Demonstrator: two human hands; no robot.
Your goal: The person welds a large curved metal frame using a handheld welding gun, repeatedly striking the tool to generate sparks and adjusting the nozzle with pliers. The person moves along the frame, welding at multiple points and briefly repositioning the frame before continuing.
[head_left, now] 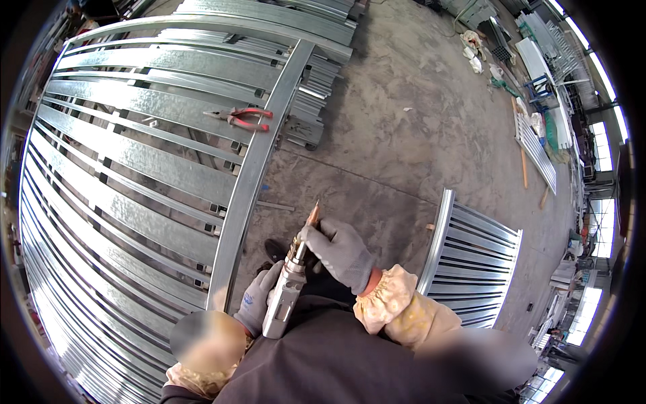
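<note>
Here, left hand (258, 300) and right hand (342, 254) hold a copper-tipped silver tool (285, 303).

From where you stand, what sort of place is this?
Probably a metalworking shop: there's a large slatted silver metal frame, red-handled metal pliers lying on it, and a silver metal handheld tool with a pointed copper-coloured tip.
</note>
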